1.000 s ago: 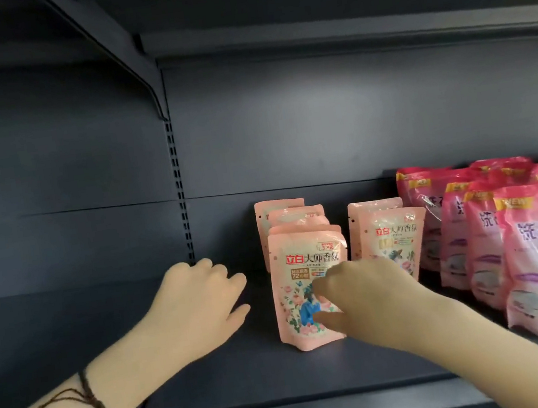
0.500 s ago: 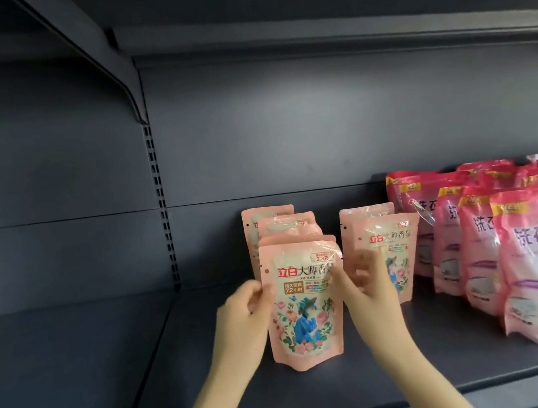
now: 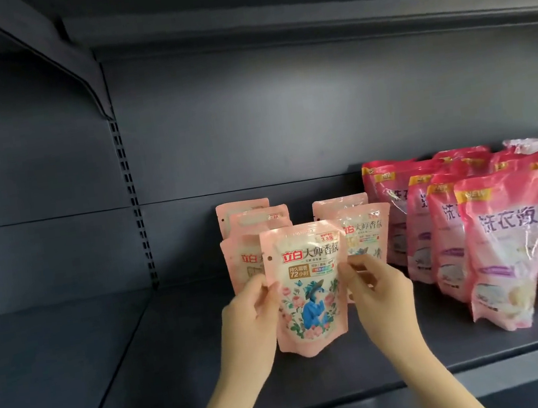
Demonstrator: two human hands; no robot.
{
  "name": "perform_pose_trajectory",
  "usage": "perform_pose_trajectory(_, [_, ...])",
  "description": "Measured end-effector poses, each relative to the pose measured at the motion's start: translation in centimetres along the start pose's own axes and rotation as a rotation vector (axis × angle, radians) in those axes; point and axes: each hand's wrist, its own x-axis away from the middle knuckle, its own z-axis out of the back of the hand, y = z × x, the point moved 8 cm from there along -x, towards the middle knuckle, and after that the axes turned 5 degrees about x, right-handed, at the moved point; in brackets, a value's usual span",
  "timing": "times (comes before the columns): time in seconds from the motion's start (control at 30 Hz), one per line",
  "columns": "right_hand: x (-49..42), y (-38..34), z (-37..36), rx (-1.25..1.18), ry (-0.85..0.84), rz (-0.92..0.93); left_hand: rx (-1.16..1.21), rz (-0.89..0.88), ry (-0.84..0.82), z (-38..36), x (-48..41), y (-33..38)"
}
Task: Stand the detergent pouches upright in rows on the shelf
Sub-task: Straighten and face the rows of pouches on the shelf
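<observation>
A pale pink floral detergent pouch (image 3: 307, 288) stands upright at the front of the left row, its base on the dark shelf (image 3: 180, 372). My left hand (image 3: 247, 321) grips its left edge and my right hand (image 3: 378, 292) pinches its right edge. Behind it stand three more pale pink pouches (image 3: 252, 220) in a row. A second row of two pale pink pouches (image 3: 364, 228) stands just to the right, partly hidden by my right hand.
Several taller deep pink detergent bags (image 3: 505, 246) stand in rows on the right of the shelf. A slotted upright post (image 3: 134, 205) and bracket (image 3: 83, 74) divide the back panel. The shelf's front lip (image 3: 491, 369) runs below my wrists.
My left hand came in from the left and took the front pouch's left edge. My right hand shifted from the pouch's front to its right edge. Both hands now hold it.
</observation>
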Motion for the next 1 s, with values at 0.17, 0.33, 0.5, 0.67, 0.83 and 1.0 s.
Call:
perform_pose_trajectory(0.17, [-2.1, 3.0, 4.7, -0.005, 0.015, 0.0, -0.031, -0.05, 0.004, -6.4, -0.3, 1.8])
perform_pose_trajectory(0.33, [-4.5, 6.8, 6.8, 0.029, -0.075, -0.045, -0.015, -0.036, 0.032, -11.4, -0.6, 1.3])
perform_pose_trajectory(0.5, [-2.3, 9.9, 5.3, 0.142, -0.348, -0.079, -0.112, 0.045, 0.069, -12.2, 1.1, -1.0])
perform_pose_trajectory(0.67, [0.2, 10.1, 4.8, 0.344, -0.485, 0.135, -0.448, -0.007, 0.056, -12.1, 3.0, -0.9])
perform_pose_trajectory(0.83, [-1.8, 9.0, 4.4, 0.636, -0.461, 0.227, -0.622, -0.018, 0.054, -13.2, 2.2, 0.0])
perform_pose_trajectory(1.0, [-3.0, 8.5, 3.5, 0.741, -0.522, 0.257, -0.667, -0.009, 0.028, -13.8, 0.8, 0.0])
